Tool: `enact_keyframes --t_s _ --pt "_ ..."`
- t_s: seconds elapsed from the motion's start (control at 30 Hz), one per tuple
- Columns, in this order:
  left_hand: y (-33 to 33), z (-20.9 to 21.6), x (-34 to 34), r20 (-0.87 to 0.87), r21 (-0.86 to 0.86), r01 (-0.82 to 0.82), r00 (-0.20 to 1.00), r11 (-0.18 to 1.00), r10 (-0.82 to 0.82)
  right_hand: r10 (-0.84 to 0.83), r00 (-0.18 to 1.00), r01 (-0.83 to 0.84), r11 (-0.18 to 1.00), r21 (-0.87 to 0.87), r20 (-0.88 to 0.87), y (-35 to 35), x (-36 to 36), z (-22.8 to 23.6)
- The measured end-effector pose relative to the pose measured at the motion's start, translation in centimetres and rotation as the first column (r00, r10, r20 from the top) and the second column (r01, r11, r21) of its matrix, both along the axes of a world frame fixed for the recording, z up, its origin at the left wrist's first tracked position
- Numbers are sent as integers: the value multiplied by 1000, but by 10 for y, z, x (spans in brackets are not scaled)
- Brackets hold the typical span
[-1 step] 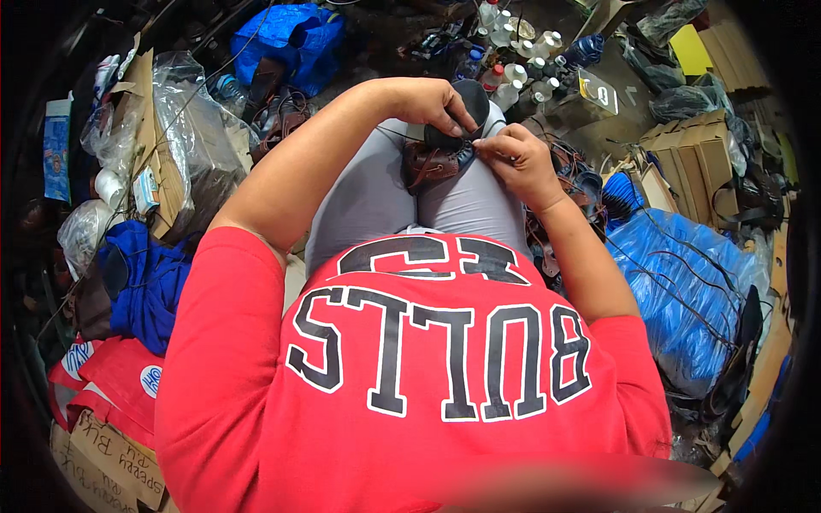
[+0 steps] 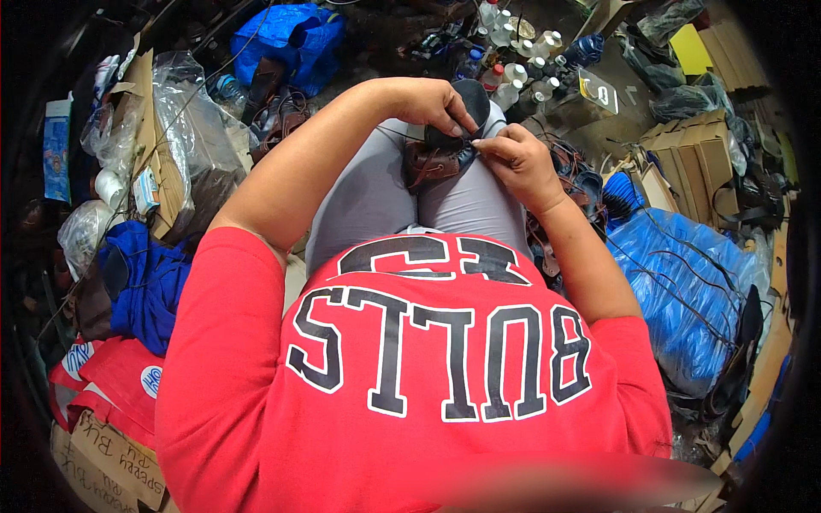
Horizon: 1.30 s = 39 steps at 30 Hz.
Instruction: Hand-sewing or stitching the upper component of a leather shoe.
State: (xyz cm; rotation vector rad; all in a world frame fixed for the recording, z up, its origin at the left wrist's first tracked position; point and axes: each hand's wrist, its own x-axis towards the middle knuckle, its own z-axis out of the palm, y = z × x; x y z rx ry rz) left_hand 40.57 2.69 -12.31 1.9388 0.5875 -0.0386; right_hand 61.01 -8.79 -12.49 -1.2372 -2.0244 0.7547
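Plainly, I am bending over my own lap, my red shirt (image 2: pixel 282 453) filling the space nearest me, around six o'clock. Beyond it, my grey trousers (image 2: pixel 470 203) are stretching toward twelve, and across the thighs there a brown shoe (image 2: pixel 430 164) is lying, with a dark rounded piece (image 2: pixel 470 98) standing up at its far side. My left hand (image 2: pixel 436 109) is arching over the shoe from eleven, its fingers bending down in a narrow curl and touching the dark piece; its thumb is mostly hiding, so I cannot tell how firmly it is gripping. My right hand (image 2: pixel 520 165) is working at the shoe's three o'clock edge, thumb and forefinger meeting in a tight pinch; whatever may be sitting between the tips is too small to tell.

Around me, a carton (image 2: pixel 103 457) and red packs (image 2: pixel 120 385) are lying at eight, blue cloth (image 2: pixel 150 286) is bunching at nine, and a blue sack (image 2: pixel 676 291) is bulging at three, dark strips (image 2: pixel 703 321) trailing over it. Farther out, clear plastic (image 2: pixel 201 128) is draping at ten, cardboard (image 2: pixel 693 158) is leaning between two and three, a blue bag (image 2: pixel 286 47) is slumping at eleven, and bottles (image 2: pixel 511 73) are clustering at one.
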Motion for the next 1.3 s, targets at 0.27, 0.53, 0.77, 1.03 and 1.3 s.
enact_keyframes --t_s 0.27,0.53,0.77,1.03,1.3 --pt "2 4 8 -44 384 13 999 923 4 47 688 -202 971 129 724 17 -35 39" --pt "-57 6 -33 101 481 -421 898 769 428 -191 957 78 894 -441 -218 31 20 -12" --pt "-54 40 -140 -257 287 -575 724 766 640 -1 977 -23 994 110 215 27 29 -21" --pt "-54 50 -74 335 -925 -175 51 339 941 -640 3 -29 768 -640 -768 39 33 -41" --pt "-22 -32 -117 101 -981 -147 156 124 983 -551 89 -470 711 -522 -830 -7 59 -58"
